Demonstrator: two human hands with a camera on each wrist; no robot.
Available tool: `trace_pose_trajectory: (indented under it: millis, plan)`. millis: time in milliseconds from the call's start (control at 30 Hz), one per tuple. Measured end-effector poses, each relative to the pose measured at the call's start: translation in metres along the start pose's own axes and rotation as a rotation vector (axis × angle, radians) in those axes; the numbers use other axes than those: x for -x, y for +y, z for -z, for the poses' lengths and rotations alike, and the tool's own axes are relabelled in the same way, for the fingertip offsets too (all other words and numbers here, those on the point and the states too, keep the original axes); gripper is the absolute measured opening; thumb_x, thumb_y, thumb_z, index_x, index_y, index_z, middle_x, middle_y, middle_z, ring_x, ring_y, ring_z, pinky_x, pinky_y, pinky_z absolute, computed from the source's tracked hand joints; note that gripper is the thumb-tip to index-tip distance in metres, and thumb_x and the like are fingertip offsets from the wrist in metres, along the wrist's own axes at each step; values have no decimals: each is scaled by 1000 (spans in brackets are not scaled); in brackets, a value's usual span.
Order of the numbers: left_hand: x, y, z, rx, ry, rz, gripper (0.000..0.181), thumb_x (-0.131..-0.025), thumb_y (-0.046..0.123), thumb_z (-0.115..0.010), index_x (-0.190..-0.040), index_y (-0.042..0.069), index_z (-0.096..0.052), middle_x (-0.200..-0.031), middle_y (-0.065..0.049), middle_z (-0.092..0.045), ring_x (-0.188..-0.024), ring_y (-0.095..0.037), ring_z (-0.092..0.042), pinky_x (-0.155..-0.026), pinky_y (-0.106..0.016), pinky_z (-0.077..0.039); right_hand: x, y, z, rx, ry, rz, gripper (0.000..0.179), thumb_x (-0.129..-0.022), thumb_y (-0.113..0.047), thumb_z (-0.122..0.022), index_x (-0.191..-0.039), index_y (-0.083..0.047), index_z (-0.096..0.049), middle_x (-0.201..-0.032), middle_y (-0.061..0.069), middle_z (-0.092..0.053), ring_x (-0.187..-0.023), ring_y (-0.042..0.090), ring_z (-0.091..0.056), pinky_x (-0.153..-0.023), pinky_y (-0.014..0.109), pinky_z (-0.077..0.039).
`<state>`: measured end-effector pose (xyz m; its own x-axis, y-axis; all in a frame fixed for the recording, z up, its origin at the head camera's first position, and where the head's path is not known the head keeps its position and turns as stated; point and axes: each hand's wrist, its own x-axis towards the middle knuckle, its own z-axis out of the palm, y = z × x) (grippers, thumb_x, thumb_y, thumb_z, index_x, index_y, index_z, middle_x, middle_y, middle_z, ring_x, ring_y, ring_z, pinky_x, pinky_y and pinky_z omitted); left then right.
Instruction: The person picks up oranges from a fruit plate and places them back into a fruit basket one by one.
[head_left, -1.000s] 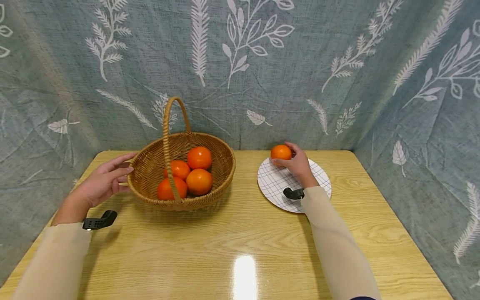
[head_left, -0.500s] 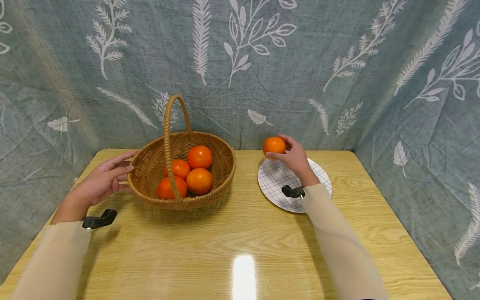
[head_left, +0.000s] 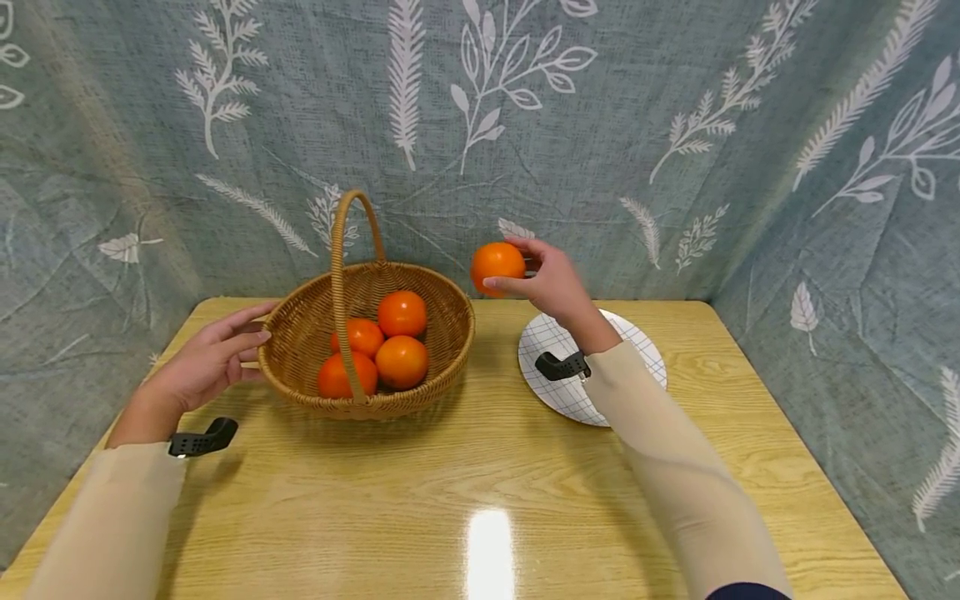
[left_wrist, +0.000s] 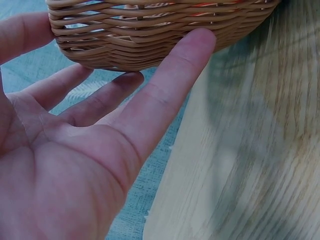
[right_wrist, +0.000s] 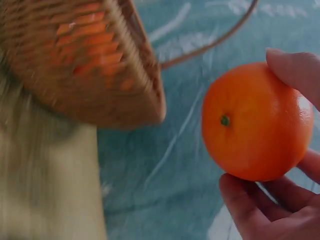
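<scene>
In the head view, my right hand holds an orange in the air, between the wicker basket and the plate. The right wrist view shows the thumb on one side of this orange and fingers on the other; a small green stem end faces the camera. My left hand touches the basket's left side. In the left wrist view its fingers are fairly straight, with fingertips against the weave. Several oranges lie inside the basket, one partly behind its tall handle.
A white plate with a dark grid pattern lies on the right of the wooden table, partly under the right forearm. Grey-green cloth with white leaf prints hangs behind the table and at its sides.
My right hand has lifted the orange from the far edge of the plate and carried it up and left, towards the basket. The left hand and the basket have stayed in place.
</scene>
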<state>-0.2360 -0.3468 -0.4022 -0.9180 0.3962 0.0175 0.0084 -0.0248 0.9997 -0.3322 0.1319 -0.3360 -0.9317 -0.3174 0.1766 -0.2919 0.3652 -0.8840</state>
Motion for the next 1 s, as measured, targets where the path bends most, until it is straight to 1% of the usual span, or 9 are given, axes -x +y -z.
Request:
trace_pose_trajectory:
  millis: [233,400,533,667,733,867,1000]
  plan:
    - [-1,0,-1,2,-7,0,62,-112,10,-41,-166,11,-13,-131,6,-62,-108,-14,-73,-83,-35,-63,-12,-38,-24,-9,-89,46,71,-81,-35,-89,-144,-19,-59,-130,4,-67,-114,20,-64,-92,39,-57]
    - [0,1,-1,8,-1,7,62,-111,10,-42,-166,11,-12,-131,6,-62,-108,-14,-73,-83,-34,-63,-22,-55,-45,-18,-143,87,72,-81,-32,-88,-144,-15,-59,-127,4,-69,-111,19,-66,-93,37,-57]
    - [1,1,0,18,-2,5,63,-111,9,-41,-166,9,-10,-131,6,-63,-107,-15,-73,-83,-35,-63,-30,-64,-64,-19,-177,97,71,-82,-32,-88,-144,-12,-59,-127,6,-68,-109,19,-67,-91,35,-58]
    - [1,1,0,21,-9,4,64,-111,9,-41,-166,9,-9,-131,6,-63,-107,-16,-73,-83,-35,-63,-35,-67,-79,-19,-187,73,72,-83,-34,-87,-146,-13,-57,-128,5,-67,-109,18,-66,-89,34,-59]
    - [0,1,0,15,-9,3,63,-112,9,-41,-166,9,-9,-131,6,-62,-107,-15,-73,-83,-35,-63,-38,-68,-86,-19,-186,66,72,-84,-35,-86,-146,-13,-57,-128,5,-67,-109,19,-65,-88,33,-59]
    - [0,1,0,4,-2,5,63,-111,10,-42,-166,10,-12,-132,7,-62,-108,-15,-73,-83,-35,-63,-43,-69,-98,14,-184,62,69,-84,-38,-86,-142,-14,-60,-125,2,-67,-109,17,-65,-87,29,-57]
    - [0,1,0,4,-12,-5,62,-111,9,-41,-166,10,-13,-131,7,-63,-107,-15,-73,-83,-35,-63,-48,-71,-108,7,-200,51,66,-84,-39,-85,-140,-14,-61,-123,0,-68,-108,16,-65,-87,27,-57]
